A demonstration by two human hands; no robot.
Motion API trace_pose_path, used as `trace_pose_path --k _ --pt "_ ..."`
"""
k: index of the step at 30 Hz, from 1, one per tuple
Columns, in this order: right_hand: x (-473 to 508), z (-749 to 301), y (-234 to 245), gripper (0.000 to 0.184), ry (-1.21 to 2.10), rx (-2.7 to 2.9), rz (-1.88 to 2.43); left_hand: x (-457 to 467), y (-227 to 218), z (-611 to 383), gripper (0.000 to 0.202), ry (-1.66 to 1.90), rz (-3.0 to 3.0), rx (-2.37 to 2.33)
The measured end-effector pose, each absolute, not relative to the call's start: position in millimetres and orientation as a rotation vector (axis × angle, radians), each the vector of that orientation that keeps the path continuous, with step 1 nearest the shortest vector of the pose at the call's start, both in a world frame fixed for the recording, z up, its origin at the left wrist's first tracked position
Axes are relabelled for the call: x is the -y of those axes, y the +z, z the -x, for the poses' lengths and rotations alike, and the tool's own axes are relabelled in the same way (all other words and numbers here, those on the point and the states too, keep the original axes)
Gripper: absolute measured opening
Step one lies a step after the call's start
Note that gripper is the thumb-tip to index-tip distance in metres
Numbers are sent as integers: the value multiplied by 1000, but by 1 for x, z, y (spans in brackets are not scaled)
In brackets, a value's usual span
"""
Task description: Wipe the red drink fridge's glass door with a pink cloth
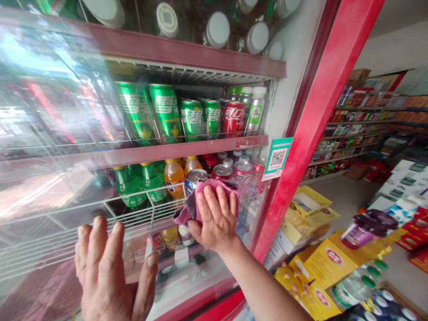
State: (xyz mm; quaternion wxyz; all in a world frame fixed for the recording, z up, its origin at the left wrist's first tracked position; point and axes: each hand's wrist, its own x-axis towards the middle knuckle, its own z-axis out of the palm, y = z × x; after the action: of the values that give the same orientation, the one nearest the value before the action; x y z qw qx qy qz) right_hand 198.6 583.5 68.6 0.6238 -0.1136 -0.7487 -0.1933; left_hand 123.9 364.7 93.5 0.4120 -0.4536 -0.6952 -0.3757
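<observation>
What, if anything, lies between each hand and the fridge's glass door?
A pink cloth lies under the right hand, pressed against the glass door. The left hand rests flat on the glass with nothing visible between.

Behind the clear glass cooler door, the tall green drink cans carry slanted white Chinese characters. The red drink can beside them bears white Chinese characters in the Coca-Cola style. A teal paper sticker on the red door frame shows a black QR code with print too fine to read. The yellow cardboard boxes have red oval logos, their wording blurred.
</observation>
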Motion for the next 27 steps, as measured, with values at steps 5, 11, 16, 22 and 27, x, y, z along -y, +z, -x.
trace_pose_path --k 5,11,16,22,27 --pt "-619 -226 76 77 -432 1700 339 -379 90 -136 101 -958 1165 1748" --pt "-597 -215 91 81 -207 1578 585 -380 93 -145 100 -951 1156 1734" --pt "-570 -197 97 76 -291 1649 412 -384 95 -150 99 -945 1131 1751" --pt "-610 -221 87 75 -401 1647 325 -386 92 -146 98 -930 1128 1767" --pt "-617 -226 85 81 -309 1651 538 -382 85 -135 98 -947 1110 1776"
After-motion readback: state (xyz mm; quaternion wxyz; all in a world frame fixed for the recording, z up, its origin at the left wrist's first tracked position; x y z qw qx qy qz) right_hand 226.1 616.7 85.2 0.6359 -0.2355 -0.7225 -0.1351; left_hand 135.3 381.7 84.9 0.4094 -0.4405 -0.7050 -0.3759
